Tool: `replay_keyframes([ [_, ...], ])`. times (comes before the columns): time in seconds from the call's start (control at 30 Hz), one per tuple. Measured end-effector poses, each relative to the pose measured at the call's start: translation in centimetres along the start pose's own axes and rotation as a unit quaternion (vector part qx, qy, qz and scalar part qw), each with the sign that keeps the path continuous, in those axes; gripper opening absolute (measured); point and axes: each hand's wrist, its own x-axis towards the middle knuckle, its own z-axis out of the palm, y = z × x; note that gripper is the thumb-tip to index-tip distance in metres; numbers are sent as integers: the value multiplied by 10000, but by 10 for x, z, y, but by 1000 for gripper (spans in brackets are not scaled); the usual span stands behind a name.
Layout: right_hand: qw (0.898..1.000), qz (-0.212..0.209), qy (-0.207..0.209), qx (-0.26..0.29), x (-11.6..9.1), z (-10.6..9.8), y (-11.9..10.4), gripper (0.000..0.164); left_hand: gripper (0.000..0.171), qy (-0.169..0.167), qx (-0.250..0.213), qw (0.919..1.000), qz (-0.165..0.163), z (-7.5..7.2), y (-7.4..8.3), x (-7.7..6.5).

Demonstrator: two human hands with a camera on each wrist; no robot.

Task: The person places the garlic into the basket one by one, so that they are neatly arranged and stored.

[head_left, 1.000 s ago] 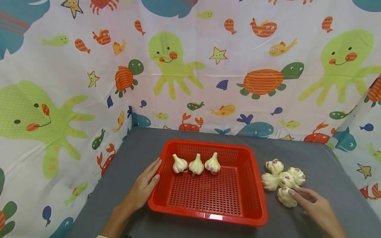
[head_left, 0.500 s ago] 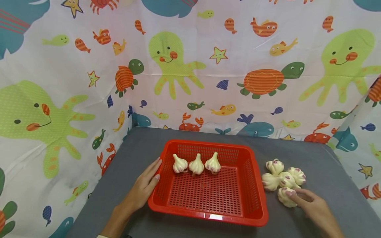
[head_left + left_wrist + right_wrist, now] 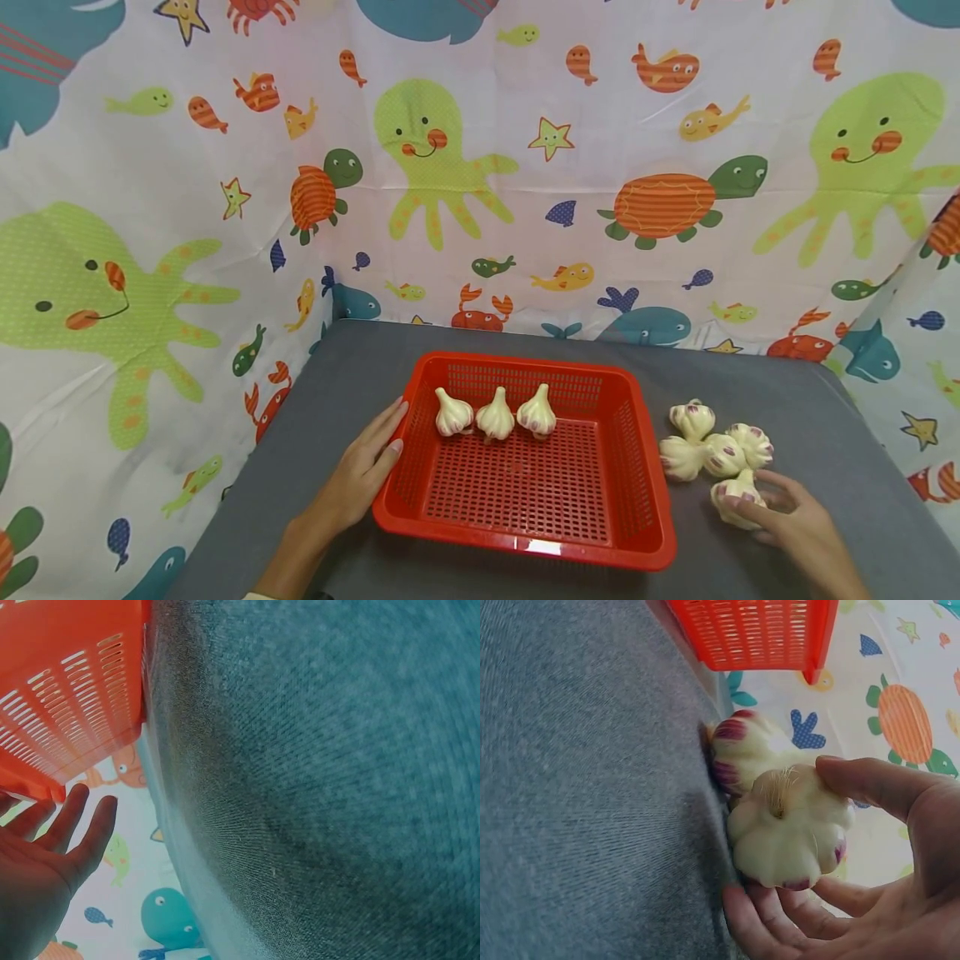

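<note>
My right hand (image 3: 798, 521) holds a garlic bulb (image 3: 735, 500) between thumb and fingers, at the near side of a small cluster of bulbs. In the right wrist view the held garlic bulb (image 3: 791, 832) shows its root end, the thumb on one side and curled fingers on the other. Another garlic bulb (image 3: 746, 746) lies just behind it. My left hand (image 3: 360, 471) rests with extended fingers against the left rim of a red plastic basket (image 3: 517, 548). In the left wrist view the fingers (image 3: 94, 832) reach along the basket's edge.
Inside the basket, three garlic bulbs (image 3: 495, 417) stand in a row toward the back, stems up. Several more bulbs (image 3: 723, 454) lie close together right of the basket on the grey tabletop (image 3: 600, 337). A patterned sea-animal curtain (image 3: 540, 275) encloses the table's back and sides.
The garlic bulb in my right hand has turned so its stem points up and has shifted slightly right. My left hand and the basket have stayed put.
</note>
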Motion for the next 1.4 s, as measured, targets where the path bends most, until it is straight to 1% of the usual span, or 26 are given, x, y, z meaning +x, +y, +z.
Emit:
replay_keyframes([
  [0.1, 10000, -1, -83, -30, -4, -2, -4, 120, 56, -2, -27, 10000, 5, 0, 0, 0],
  [0.17, 9999, 96, -135, -34, -6, -3, -7, 125, 56, -2, -58, 10000, 2, 0, 0, 0],
  [0.27, 9998, 143, -147, 46, -9, -3, -10, 127, 56, 1, -90, 10000, 3, 0, 0, 0],
  [0.37, 9997, -29, -96, 225, -11, -3, -13, 123, 56, -10, -98, 10000, -5, 0, 0, 0],
  [0.53, 9967, -529, 89, 605, -11, -3, -16, 117, 57, -13, -97, 10000, -10, 0, -1, 0],
  [0.63, 9910, -959, 296, 889, -13, -1, -16, 107, 57, -15, -117, 9999, 1, 0, -1, 0],
  [0.77, 9830, -1465, 616, 917, -18, 4, -17, 92, 57, -36, -136, 9999, -7, 0, 0, 0],
  [0.87, 9818, -1518, 730, 881, -20, 7, -23, 87, 57, -44, -142, 9999, -16, 0, 0, 0],
  [0.9, 9798, -1548, 702, 1056, -21, 8, -24, 82, 57, -45, -143, 9999, -15, 0, 0, 0],
  [0.97, 9717, -1651, 631, 1569, -24, 8, -26, 70, 57, -39, -148, 9999, -6, 0, 0, 0],
  [1.03, 9611, -1750, 575, 2056, -25, 8, -27, 58, 57, -38, -151, 9999, 0, 0, 0, 0],
  [1.1, 9510, -1773, 507, 2480, -26, 8, -28, 51, 57, -35, -156, 9999, 3, 0, 0, 0],
  [1.13, 9497, -1746, 533, 2544, -26, 8, -30, 51, 57, -36, -153, 9999, 5, 0, 0, 0],
  [1.23, 9504, -1557, 601, 2625, -25, 8, -37, 47, 57, -44, -174, 9998, 3, 0, 0, 0],
  [1.3, 9498, -1481, 644, 2681, -26, 10, -43, 41, 57, -50, -194, 9998, -2, 0, 0, 0],
  [1.4, 9427, -1594, 628, 2862, -28, 13, -48, 31, 58, -54, -203, 9998, -20, 0, -1, 0],
])
